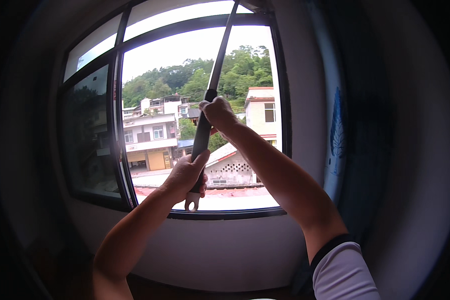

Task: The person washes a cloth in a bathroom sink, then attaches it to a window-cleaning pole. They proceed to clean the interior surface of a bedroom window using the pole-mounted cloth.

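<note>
Both hands hold one long pole (221, 56) with a dark foam-like grip (201, 137) and a hanging loop (192, 202) at its lower end. My left hand (186, 172) wraps the lower grip just above the loop. Higher up, my right hand (219, 112) closes round the grip near its top. The pole leans slightly right as it rises across the window opening. At the top right corner of the window frame (281, 93) its far end runs towards a dark, blurred thing (257, 5) that I cannot make out.
A dark sliding glass pane (92, 138) fills the window's left side. To the right hangs a blue curtain (336, 135) with a tree print. Below the sill (225, 214) is a pale wall (217, 251). Outside stand buildings (150, 131) and a wooded hill (195, 77).
</note>
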The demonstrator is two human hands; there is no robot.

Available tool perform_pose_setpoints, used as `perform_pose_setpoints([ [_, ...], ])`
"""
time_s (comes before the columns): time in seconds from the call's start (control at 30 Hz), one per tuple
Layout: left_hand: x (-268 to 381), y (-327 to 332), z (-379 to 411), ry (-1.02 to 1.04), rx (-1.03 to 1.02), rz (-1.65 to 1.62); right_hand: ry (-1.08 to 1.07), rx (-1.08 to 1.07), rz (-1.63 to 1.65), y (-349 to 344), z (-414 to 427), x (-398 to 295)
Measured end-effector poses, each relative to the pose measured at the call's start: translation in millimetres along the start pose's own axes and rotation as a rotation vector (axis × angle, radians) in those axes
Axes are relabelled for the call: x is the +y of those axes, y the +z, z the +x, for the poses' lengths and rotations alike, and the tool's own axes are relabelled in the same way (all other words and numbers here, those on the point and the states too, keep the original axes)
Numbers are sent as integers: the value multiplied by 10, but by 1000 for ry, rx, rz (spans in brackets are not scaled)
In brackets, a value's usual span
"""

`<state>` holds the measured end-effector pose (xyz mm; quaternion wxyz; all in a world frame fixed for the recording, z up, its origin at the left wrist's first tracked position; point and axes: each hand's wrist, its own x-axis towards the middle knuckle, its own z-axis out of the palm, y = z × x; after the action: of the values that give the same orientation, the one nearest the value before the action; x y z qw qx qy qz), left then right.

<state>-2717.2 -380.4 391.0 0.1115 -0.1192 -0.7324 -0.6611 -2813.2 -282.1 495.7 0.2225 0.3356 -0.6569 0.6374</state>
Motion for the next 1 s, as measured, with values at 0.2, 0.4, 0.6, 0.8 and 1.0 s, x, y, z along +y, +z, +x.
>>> perform_pose_setpoints([
  [0.2, -299, -95, -189, -96, -43, -79, -165, 96, -170, 146, -144, 329],
  [0.4, -290, -449, -657, -114, -40, -110, -190, 18, -201, 547, -475, 177],
  [0.6, -236, -914, -1093, -152, -51, -143, -179, -100, -297, 990, -695, -79],
  [0.8, -234, -1464, -1421, -187, -61, -191, -124, -187, -296, 1621, -815, -234],
  [1.0, -216, -1911, -1769, -213, -19, -229, -229, -183, -388, 2239, -918, -367],
])
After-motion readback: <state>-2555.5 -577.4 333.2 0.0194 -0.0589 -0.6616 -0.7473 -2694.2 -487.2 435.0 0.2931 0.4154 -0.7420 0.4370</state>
